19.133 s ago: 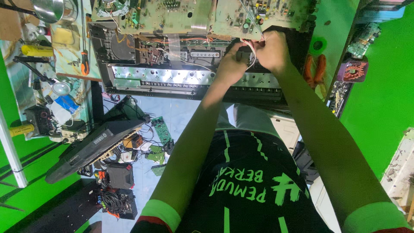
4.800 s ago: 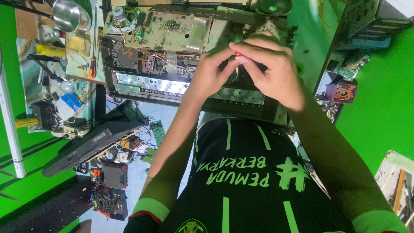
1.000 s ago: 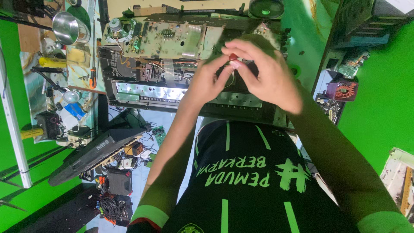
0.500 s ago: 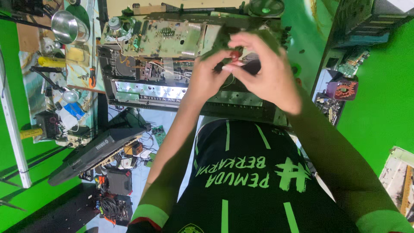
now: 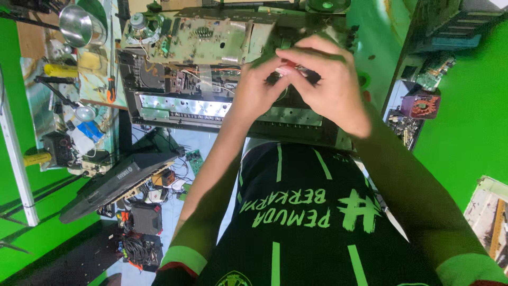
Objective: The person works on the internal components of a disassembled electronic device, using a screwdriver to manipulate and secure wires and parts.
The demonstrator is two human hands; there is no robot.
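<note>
Both hands, left hand [image 5: 256, 92] and right hand [image 5: 330, 85], raised over the opened electronics chassis [image 5: 211, 69] at the bench's near edge, fingers pinching a small red-and-black part [image 5: 293, 71] between them: judged mid-fitting, calling next for careful alignment.

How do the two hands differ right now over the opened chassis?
The left hand sits lower and partly tucked under the right hand, which arches above with its back to the camera. The right hand's fingers curl over a small red-and-black part; the left hand meets it from below. Both pinch it above the opened chassis.
</note>
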